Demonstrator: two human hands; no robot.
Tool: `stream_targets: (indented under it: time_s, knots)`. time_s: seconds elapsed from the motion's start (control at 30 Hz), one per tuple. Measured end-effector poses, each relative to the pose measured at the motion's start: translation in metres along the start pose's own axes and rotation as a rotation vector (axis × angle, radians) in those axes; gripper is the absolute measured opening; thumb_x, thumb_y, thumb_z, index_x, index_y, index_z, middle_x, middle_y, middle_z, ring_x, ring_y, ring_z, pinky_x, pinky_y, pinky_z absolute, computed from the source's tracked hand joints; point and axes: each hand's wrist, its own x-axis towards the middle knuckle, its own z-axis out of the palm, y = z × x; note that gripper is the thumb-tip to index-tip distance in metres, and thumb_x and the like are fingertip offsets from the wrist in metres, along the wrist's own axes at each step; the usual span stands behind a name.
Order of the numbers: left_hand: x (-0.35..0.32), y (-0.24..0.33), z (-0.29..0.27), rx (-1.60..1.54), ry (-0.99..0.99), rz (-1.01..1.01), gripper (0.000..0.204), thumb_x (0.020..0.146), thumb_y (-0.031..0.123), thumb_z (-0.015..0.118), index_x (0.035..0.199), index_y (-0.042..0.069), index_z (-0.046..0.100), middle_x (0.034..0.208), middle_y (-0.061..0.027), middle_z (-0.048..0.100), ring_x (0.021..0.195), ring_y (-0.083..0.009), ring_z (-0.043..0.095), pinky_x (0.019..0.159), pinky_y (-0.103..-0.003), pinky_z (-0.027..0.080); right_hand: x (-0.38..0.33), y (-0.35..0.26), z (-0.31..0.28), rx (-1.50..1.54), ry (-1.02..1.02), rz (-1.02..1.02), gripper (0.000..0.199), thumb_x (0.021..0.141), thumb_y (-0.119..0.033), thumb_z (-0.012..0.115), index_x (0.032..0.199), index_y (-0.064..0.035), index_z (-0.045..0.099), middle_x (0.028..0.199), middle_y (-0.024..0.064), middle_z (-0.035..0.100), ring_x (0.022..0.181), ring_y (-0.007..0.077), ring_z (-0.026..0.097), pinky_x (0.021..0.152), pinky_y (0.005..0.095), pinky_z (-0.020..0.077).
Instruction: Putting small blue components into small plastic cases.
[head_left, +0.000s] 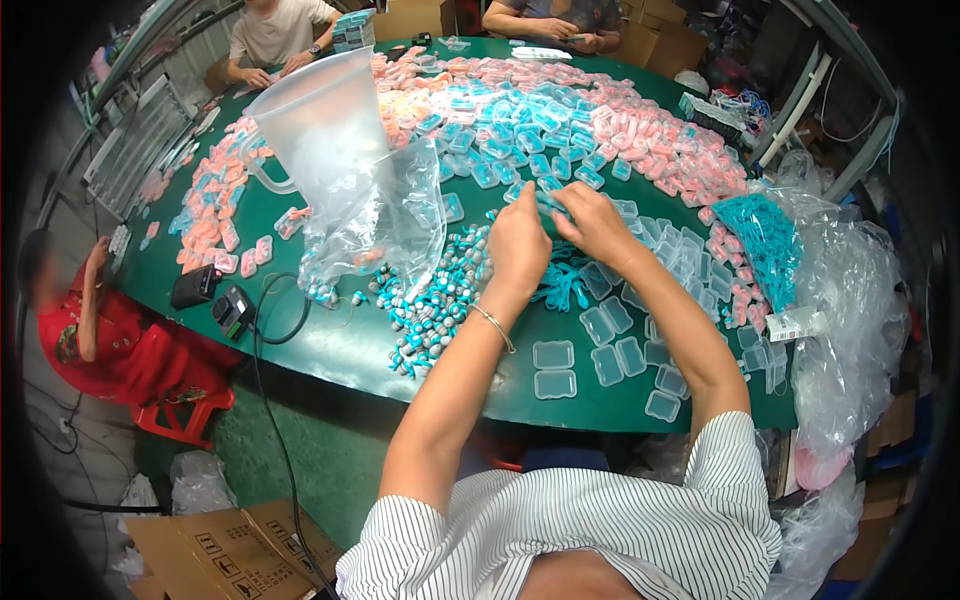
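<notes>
My left hand [519, 243] and my right hand [594, 222] come close together above the middle of the table, fingers closed. Between their fingertips is a small plastic case [547, 203] with something blue in it, partly hidden by the fingers. Just left of my left wrist lies a heap of small blue-and-grey plugs [430, 312]. Blue cords [562, 288] lie in a bundle beneath my hands. To the right, under my right forearm, are several clear hinged cases lying open [553, 369]. Filled blue cases [525, 125] are piled beyond my fingers.
A large translucent pitcher [325, 115] and a clear bag [405, 205] stand left of my hands. Pink filled cases [660, 150] cover the far right. More blue cords [757, 250] lie near plastic wrap [845, 330]. Other people sit around the green table [335, 350]; a cable [262, 400] hangs off its edge.
</notes>
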Motion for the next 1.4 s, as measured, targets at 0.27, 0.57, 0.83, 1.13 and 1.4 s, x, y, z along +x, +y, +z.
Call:
stream_targets:
  time_s: [0.27, 0.57, 0.83, 1.13, 1.4]
  knots:
    - [-0.025, 0.006, -0.007, -0.194, 0.235, 0.096, 0.038, 0.081, -0.003, 0.065, 0.119, 0.0, 0.062, 0.105, -0.0225, 0.068, 0.094, -0.0339, 0.068, 0.081, -0.039, 0.055, -0.002, -0.037, -0.031, 0.02, 0.038, -0.08, 0.029, 0.083, -0.008, 0.067, 0.109, 0.0022, 0.06, 0.1, 0.0187, 0.061, 0.086, 0.0371, 0.061, 0.073, 0.0419, 0.0508]
    - [-0.042, 0.016, -0.02, -0.604, 0.328, 0.029, 0.025, 0.083, -0.003, 0.069, 0.108, -0.001, 0.067, 0.107, -0.0116, 0.065, 0.092, -0.0183, 0.068, 0.079, -0.029, 0.059, -0.01, -0.072, -0.052, 0.032, 0.053, -0.069, 0.03, 0.082, -0.009, 0.069, 0.108, 0.0024, 0.061, 0.104, 0.0193, 0.062, 0.091, 0.0378, 0.063, 0.077, 0.0427, 0.0529]
    - [-0.055, 0.016, -0.028, -0.628, 0.296, 0.078, 0.03, 0.085, -0.003, 0.067, 0.114, -0.002, 0.061, 0.108, -0.0096, 0.064, 0.095, -0.0154, 0.066, 0.084, -0.028, 0.056, -0.013, -0.094, -0.062, 0.001, 0.05, -0.111, 0.03, 0.081, -0.008, 0.068, 0.108, 0.0033, 0.06, 0.103, 0.0195, 0.062, 0.09, 0.0376, 0.063, 0.077, 0.042, 0.0531]
    - [-0.064, 0.01, -0.03, -0.983, 0.294, -0.2, 0.014, 0.09, -0.001, 0.063, 0.104, -0.004, 0.06, 0.095, -0.0064, 0.063, 0.087, -0.0104, 0.061, 0.076, -0.024, 0.051, -0.028, -0.113, -0.039, 0.023, 0.063, -0.074, 0.037, 0.082, -0.006, 0.069, 0.115, 0.0034, 0.059, 0.105, 0.0184, 0.061, 0.09, 0.0358, 0.064, 0.076, 0.0407, 0.0539]
    - [-0.072, -0.012, -0.007, -0.937, 0.217, -0.422, 0.021, 0.084, 0.002, 0.069, 0.103, -0.003, 0.061, 0.097, -0.0072, 0.063, 0.088, -0.0117, 0.059, 0.077, -0.026, 0.05, -0.049, -0.098, -0.016, 0.108, -0.052, 0.013, 0.053, 0.075, -0.011, 0.078, 0.121, 0.0012, 0.056, 0.111, 0.0189, 0.058, 0.096, 0.0364, 0.062, 0.08, 0.0401, 0.0527]
